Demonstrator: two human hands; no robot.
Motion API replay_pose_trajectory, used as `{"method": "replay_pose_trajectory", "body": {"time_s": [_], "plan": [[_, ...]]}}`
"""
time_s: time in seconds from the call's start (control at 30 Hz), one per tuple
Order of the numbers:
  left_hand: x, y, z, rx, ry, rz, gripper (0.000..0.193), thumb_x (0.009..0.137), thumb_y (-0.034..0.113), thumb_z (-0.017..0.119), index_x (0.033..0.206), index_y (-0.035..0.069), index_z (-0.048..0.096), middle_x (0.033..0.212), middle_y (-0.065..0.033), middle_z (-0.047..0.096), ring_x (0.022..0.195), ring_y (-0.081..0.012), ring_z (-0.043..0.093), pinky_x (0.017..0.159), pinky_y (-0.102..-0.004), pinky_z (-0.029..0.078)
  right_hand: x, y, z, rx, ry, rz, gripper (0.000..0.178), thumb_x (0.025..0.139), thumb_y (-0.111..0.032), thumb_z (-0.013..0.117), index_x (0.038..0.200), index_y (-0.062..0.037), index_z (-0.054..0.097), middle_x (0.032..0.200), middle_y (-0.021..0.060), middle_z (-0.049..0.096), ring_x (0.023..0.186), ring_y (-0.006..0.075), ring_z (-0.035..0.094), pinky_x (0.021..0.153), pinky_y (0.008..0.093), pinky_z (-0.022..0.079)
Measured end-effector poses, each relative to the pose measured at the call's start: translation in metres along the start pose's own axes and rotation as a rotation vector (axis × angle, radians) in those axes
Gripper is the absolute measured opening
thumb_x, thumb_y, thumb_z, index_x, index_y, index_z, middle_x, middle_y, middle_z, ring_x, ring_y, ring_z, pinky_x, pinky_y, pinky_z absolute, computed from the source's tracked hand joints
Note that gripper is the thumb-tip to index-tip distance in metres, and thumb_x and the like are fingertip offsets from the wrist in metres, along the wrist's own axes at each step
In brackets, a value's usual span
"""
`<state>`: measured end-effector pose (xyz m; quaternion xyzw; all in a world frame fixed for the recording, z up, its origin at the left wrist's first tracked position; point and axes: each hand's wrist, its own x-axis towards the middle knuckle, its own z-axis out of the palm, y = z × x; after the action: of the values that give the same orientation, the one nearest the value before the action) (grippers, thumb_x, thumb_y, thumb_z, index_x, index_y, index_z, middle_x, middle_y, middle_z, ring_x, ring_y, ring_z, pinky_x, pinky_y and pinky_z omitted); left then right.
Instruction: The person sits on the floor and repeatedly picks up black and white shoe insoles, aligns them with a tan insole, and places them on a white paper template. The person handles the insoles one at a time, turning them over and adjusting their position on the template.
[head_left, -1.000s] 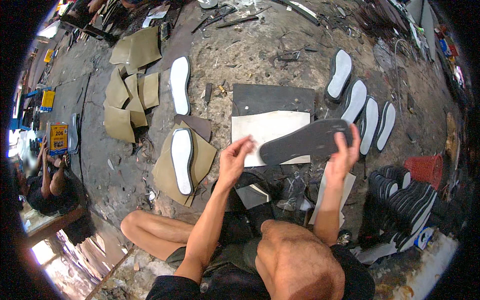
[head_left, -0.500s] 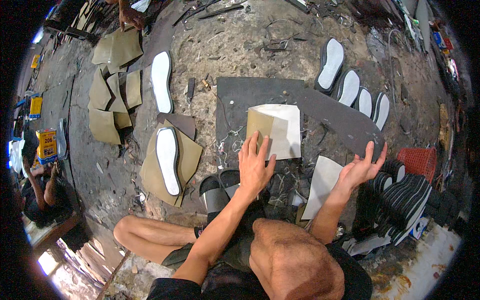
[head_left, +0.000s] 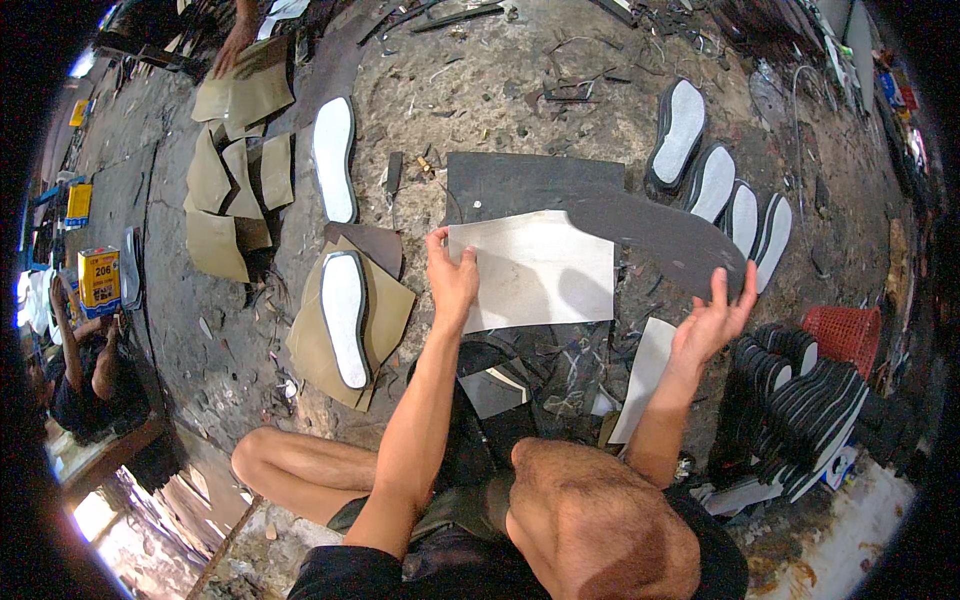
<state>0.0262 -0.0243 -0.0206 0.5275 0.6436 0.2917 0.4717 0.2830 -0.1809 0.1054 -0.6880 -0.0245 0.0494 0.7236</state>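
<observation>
My left hand (head_left: 455, 282) pinches the left edge of a whitish sheet (head_left: 530, 285), thumb on top. The sheet lies flat over a dark grey mat (head_left: 520, 180). My right hand (head_left: 708, 322) holds the near right end of a dark grey shoe sole (head_left: 650, 235), fingertips at its edge. That sole is raised and slants to the upper left; its far end overlaps the sheet's upper right, and a shadow falls on the sheet. A second white piece (head_left: 645, 375) lies between my right forearm and the mat.
White-topped soles (head_left: 712, 180) lie at the right, near a red basket (head_left: 842, 335) and stacked dark soles (head_left: 815, 410). More white-topped soles (head_left: 344, 315) lie left, one on tan sheets (head_left: 305, 345). Other tan pieces (head_left: 215, 250) lie farther left, beside another person's hand (head_left: 235, 48).
The sheet, earlier folded over with its tan side up, now lies unfolded, white side up. My left hand has moved left to its edge. The right hand still holds the dark sole, slightly lower.
</observation>
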Motion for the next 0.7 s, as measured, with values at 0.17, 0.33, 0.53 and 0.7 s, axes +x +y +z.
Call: {"method": "replay_pose_trajectory", "body": {"time_s": [0.17,0.33,0.53,0.7], "plan": [[0.006,0.01,-0.01,-0.216,-0.227,-0.238,0.048,0.096,0.006,0.057,0.143,0.005,0.044,0.122,-0.0174,0.065,0.107,-0.0222,0.063,0.088,-0.0364,0.049,-0.006,0.034,0.009,0.144,-0.197,0.263,0.052,0.09,0.0,0.063,0.139,-0.015,0.057,0.133,0.0085,0.058,0.113,0.0216,0.06,0.083,0.0351,0.054],[-0.011,0.018,-0.028,-0.11,0.113,0.033,0.049,0.098,0.021,0.065,0.142,0.002,0.053,0.118,-0.0161,0.068,0.108,-0.0207,0.063,0.093,-0.0339,0.05,-0.012,0.061,0.011,0.127,-0.25,0.43,0.052,0.091,0.0,0.062,0.14,-0.0153,0.057,0.134,0.0074,0.056,0.114,0.0202,0.06,0.087,0.0374,0.054],[-0.033,0.021,-0.027,-0.353,-0.095,-0.17,0.048,0.089,0.013,0.077,0.131,-0.004,0.064,0.116,-0.0119,0.071,0.1,-0.0144,0.065,0.089,-0.0282,0.051,-0.033,0.081,0.013,0.089,-0.475,0.575,0.05,0.091,-0.002,0.064,0.14,-0.0088,0.058,0.139,0.0098,0.057,0.117,0.0198,0.059,0.095,0.0346,0.052],[-0.008,0.024,-0.033,-0.095,-0.066,-0.118,0.048,0.084,0.019,0.083,0.123,-0.005,0.069,0.111,-0.0141,0.072,0.099,-0.016,0.065,0.089,-0.0277,0.049,-0.011,0.111,0.008,-0.329,-0.597,0.272,0.044,0.086,-0.006,0.075,0.129,-0.003,0.067,0.133,0.0145,0.064,0.115,0.0194,0.062,0.096,0.0324,0.05]]}}
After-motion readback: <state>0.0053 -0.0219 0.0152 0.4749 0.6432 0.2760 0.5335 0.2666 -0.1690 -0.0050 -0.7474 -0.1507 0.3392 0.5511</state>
